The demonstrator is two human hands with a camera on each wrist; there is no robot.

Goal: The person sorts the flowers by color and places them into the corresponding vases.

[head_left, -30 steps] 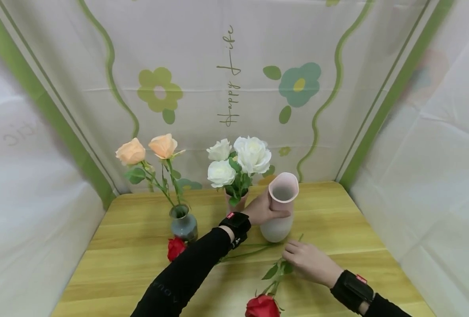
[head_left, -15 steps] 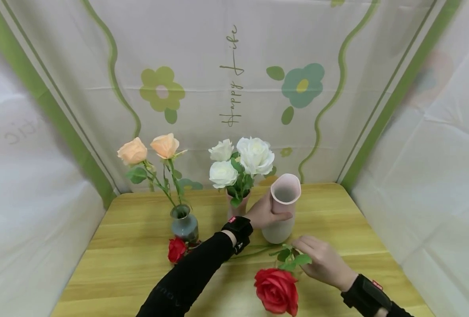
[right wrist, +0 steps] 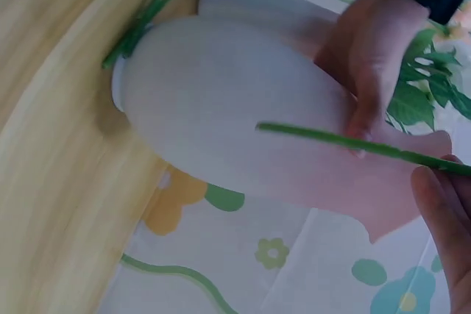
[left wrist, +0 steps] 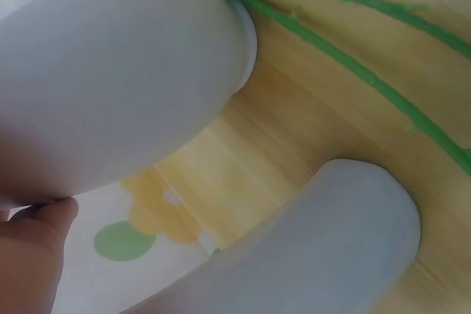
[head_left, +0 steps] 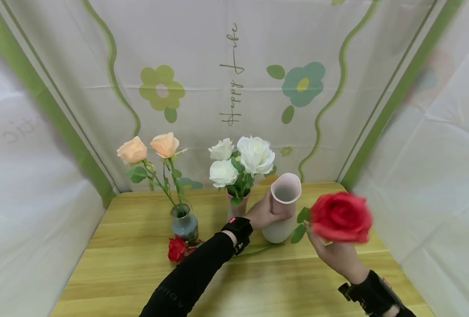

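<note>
My left hand [head_left: 264,210] grips the side of a pink-and-white vase [head_left: 278,230] that stands upright with its wide mouth showing. In the right wrist view the left thumb lies along the vase wall. Right of it, my right hand [head_left: 339,257] pinches the stem of a red rose [head_left: 341,216]; the bloom is raised and hides part of the fingers. The cut end of its green stem [right wrist: 316,134] points at the vase and overlaps it in the right wrist view. Another red rose [head_left: 177,249] lies on the table, its bloom left of my left forearm.
White roses [head_left: 254,155] fill a slim pink vase [head_left: 234,212] just behind my left wrist. Two peach roses [head_left: 165,145] stand in a blue-grey vase [head_left: 185,228] at the left. Loose green stems [left wrist: 368,75] lie by the held vase's base. A printed cloth [head_left: 203,57] closes off the back.
My right hand has lifted the red rose off the tabletop and turned it, bringing the bloom up and right. The left hand stays on the vase.
</note>
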